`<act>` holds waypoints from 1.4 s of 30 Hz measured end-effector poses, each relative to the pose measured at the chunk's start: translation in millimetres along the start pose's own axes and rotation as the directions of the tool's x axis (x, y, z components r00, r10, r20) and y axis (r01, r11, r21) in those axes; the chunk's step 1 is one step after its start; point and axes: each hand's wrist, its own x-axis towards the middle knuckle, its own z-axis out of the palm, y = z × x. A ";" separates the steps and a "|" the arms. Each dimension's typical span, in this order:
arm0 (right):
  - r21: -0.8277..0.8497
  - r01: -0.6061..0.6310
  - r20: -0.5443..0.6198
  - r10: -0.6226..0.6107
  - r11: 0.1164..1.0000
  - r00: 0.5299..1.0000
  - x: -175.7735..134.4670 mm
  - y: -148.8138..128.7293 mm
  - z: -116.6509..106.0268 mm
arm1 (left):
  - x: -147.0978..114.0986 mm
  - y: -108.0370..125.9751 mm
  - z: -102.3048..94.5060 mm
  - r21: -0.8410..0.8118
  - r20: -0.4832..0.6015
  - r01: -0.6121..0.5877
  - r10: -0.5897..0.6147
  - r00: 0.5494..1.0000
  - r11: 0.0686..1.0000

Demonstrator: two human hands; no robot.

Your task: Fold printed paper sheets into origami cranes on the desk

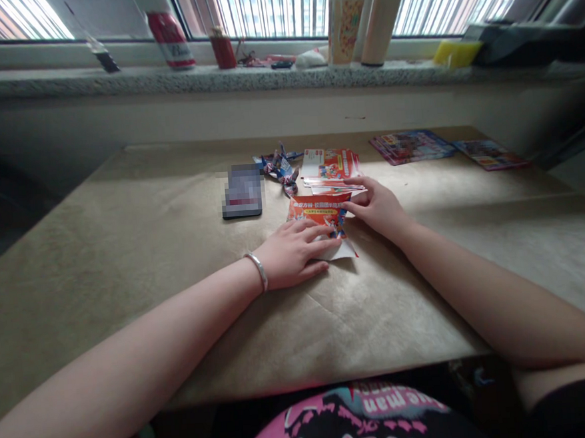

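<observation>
The left hand [295, 252] lies flat, fingers apart, on the orange-red leaflet [316, 206]; whether the right hand [379, 207], at its right edge, pinches it, I cannot tell. Probably light and easily creased, it suits an edge hold. Similar printed sheets [328, 160] lie beyond the leaflet, partly covered; leftward, a phone's [242, 199] screen is blurred.

slvr bangle [259, 269], blk tee [361, 422], pink print [306, 415]

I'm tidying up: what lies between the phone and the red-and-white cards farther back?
In the head view, a cluster of twisted blue wrappers lies between them.
</observation>
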 end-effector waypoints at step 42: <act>-0.292 0.033 0.058 -0.017 0.956 0.998 -6.6 -9.4 7.3 | 1.5 -4.3 0.3 0.051 -0.092 -0.026 0.031 0.995 0.998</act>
